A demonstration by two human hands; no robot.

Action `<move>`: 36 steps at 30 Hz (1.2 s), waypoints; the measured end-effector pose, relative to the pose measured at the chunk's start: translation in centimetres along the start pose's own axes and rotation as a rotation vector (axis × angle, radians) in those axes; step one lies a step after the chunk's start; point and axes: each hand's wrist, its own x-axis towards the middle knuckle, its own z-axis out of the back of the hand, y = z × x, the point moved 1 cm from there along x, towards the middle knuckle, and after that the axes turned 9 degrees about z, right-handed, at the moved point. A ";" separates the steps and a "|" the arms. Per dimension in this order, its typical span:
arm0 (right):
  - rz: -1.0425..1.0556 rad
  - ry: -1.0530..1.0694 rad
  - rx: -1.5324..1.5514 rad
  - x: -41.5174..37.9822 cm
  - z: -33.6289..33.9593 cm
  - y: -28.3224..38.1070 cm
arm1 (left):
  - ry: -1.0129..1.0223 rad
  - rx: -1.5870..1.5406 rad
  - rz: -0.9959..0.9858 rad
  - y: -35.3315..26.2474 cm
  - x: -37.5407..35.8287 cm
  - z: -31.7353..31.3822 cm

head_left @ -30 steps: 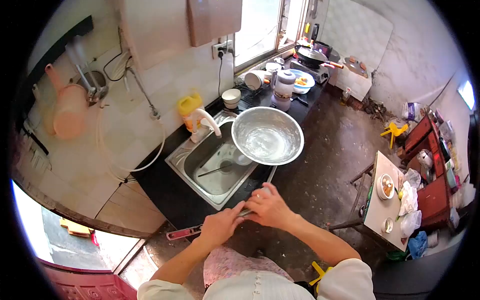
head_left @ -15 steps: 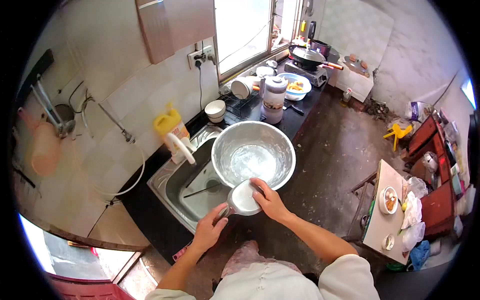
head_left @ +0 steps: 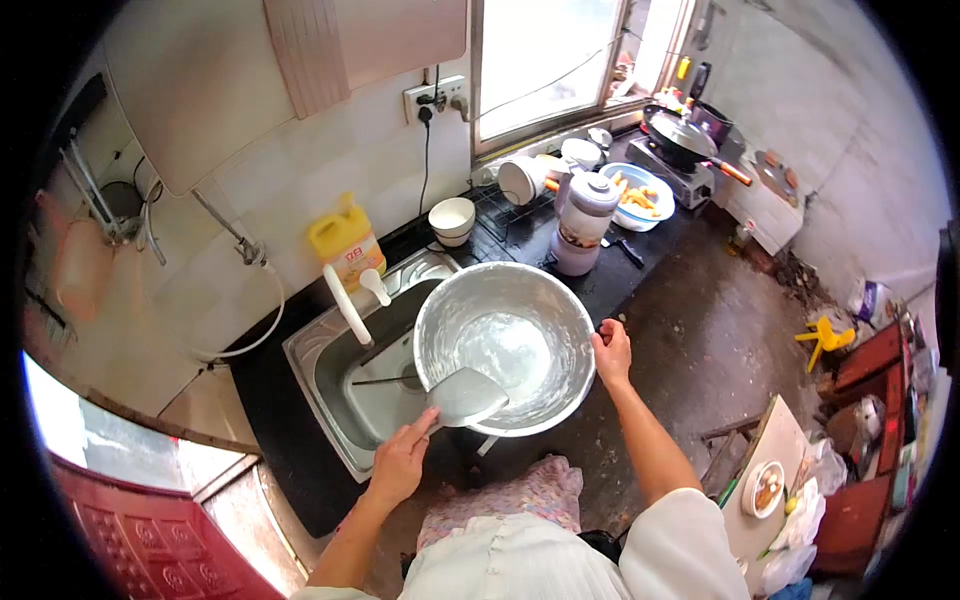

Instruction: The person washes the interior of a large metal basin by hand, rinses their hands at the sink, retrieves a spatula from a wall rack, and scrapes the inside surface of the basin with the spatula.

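Note:
A wide metal basin (head_left: 505, 330), with whitish residue on its inner wall, rests at the edge of the sink (head_left: 330, 400). My left hand (head_left: 402, 455) is closed on the handle of a grey scoop-like spatula (head_left: 468, 396), whose broad blade lies over the basin's near left rim. My right hand (head_left: 612, 352) is at the basin's right rim, fingers curled against it. Whether its fingers grip the rim firmly is hard to see.
Behind the sink stand a yellow detergent bottle (head_left: 347, 243), a white faucet (head_left: 347, 306) and a white bowl (head_left: 452, 221). Beyond the basin are a blender (head_left: 585, 225), a bowl of food (head_left: 636, 197) and a pan on a stove (head_left: 683, 135). A small table (head_left: 745, 480) stands right.
My right hand has left the spatula and moved right to the basin's rim. My left hand has turned the spatula so its blade reaches over the basin. The view has shifted.

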 end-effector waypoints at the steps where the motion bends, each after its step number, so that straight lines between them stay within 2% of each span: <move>1: -0.010 0.048 0.012 1.0 -1.1 -2.0 | -0.015 -0.024 -0.006 -0.4 -0.1 -0.7; 3: -0.029 0.139 0.036 2.8 -3.4 -5.3 | -0.047 -0.068 -0.026 -1.4 -0.2 -2.6; 4: -0.186 0.255 0.216 3.6 -4.2 -6.4 | -0.028 -0.075 0.014 -2.2 0.0 -3.2; 8: -0.121 0.439 0.375 4.3 -6.5 -9.0 | -0.002 -0.110 0.117 -5.3 1.2 -6.9; 9: -0.246 0.526 0.493 4.0 -5.0 -6.8 | -0.007 -0.124 0.127 -5.6 1.7 -8.0; 11: -0.363 0.749 0.636 3.0 -2.7 -3.5 | -0.004 -0.105 0.155 -6.1 2.9 -10.3; 15: -0.444 0.993 0.979 0.6 -1.5 -2.3 | -0.057 -0.059 0.243 -6.9 4.6 -15.6; 18: -0.465 0.998 1.080 0.3 -0.8 -1.2 | -0.158 -0.082 0.267 -7.3 5.6 -18.9; 20: -0.463 1.024 1.167 0.4 -0.6 -1.1 | -0.128 -0.071 0.343 -7.7 5.6 -19.9; 24: -0.490 1.063 1.109 0.1 -0.6 -1.2 | -0.176 -0.013 0.346 -9.3 5.0 -20.3; 27: -0.504 1.085 1.114 -0.6 -0.5 -1.4 | -0.121 0.070 0.508 -10.0 5.3 -20.9; 30: -0.558 1.074 1.096 -2.6 -0.5 -2.0 | -0.088 0.172 0.557 -11.4 7.9 -21.6; 33: -0.575 1.026 1.098 -3.4 -0.5 -2.7 | -0.115 0.157 0.529 -11.3 9.5 -22.1; 36: -0.575 1.030 1.076 -3.1 -0.2 -2.8 | -0.109 0.114 0.502 -10.6 6.9 -22.1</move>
